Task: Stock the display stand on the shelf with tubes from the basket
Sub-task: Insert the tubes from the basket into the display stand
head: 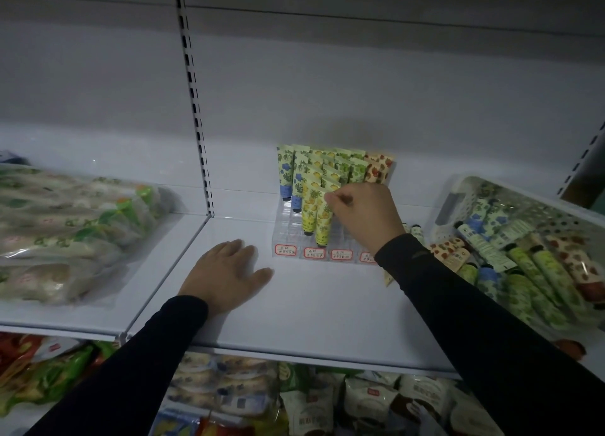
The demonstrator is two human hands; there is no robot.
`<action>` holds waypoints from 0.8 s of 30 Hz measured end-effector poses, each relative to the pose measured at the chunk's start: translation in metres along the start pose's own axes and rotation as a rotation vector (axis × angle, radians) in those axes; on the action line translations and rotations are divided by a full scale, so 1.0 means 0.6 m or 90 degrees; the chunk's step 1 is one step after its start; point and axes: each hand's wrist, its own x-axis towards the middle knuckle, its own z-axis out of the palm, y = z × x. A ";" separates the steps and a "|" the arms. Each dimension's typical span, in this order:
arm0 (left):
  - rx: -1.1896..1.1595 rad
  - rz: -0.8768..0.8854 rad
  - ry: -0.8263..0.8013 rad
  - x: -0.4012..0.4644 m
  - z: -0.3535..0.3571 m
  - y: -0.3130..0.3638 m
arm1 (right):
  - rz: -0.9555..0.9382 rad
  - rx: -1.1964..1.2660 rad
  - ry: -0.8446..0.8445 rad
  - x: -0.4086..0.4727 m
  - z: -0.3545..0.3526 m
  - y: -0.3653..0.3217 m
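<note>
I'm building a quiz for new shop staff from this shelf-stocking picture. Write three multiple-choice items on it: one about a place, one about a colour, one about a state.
1. Where is the basket of tubes?
A. On the shelf, right of the display stand
B. On the floor
C. Left of the stand

2. What colour is the tube that the right hand holds?
A. Red
B. Yellow with a fruit print
C. Plain black

3. What is the left hand doing?
A. Gripping a tube
B. Lifting the basket
C. Resting open on the shelf

Answers:
1 A, the white basket sits at the right end of the same shelf.
2 B, the tube pinched at its top is yellow, standing in the stand's front row.
3 C, its fingers lie spread and flat, holding nothing.
</note>
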 end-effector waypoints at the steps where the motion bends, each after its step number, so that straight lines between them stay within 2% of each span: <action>1: -0.001 0.001 0.000 0.000 0.000 0.000 | 0.001 -0.003 0.003 0.000 0.001 0.000; 12: 0.010 0.010 0.002 0.001 0.003 -0.007 | 0.011 -0.069 0.014 0.005 0.002 0.002; 24: 0.007 -0.005 -0.013 -0.003 -0.004 0.002 | 0.017 -0.162 -0.059 0.018 -0.007 0.003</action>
